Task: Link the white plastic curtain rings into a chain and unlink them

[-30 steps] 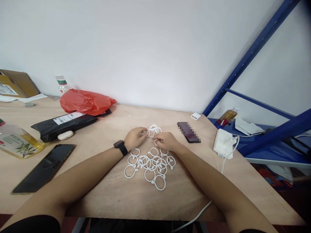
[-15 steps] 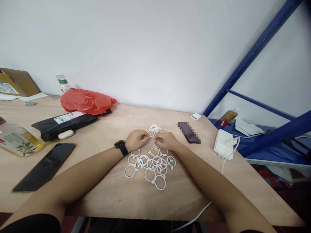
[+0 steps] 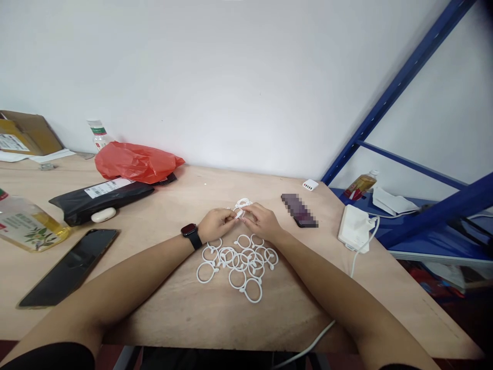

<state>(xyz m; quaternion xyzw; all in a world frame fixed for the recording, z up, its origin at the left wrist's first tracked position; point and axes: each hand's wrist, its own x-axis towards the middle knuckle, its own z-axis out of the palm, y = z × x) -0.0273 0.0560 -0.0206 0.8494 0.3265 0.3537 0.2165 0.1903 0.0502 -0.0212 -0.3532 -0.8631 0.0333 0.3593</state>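
A pile of several loose white plastic rings (image 3: 239,263) lies on the wooden table (image 3: 185,308) just in front of my hands. My left hand (image 3: 215,223), with a black watch (image 3: 191,235) on its wrist, and my right hand (image 3: 262,222) meet fingertip to fingertip over a small bunch of white rings (image 3: 242,207). Both hands are closed in a pinch on rings of that bunch, which is partly hidden by my fingers.
Left: a black phone (image 3: 69,267), white earbud case (image 3: 101,214), black parcel (image 3: 102,198), red plastic bag (image 3: 134,162), two bottles (image 3: 29,226), cardboard box (image 3: 25,132). Right: another phone (image 3: 299,209), white charger (image 3: 356,227) with cable, blue metal shelving (image 3: 423,205).
My two hands have drawn closer together, and the bunch of rings between them has been gathered tighter. The loose pile has not moved.
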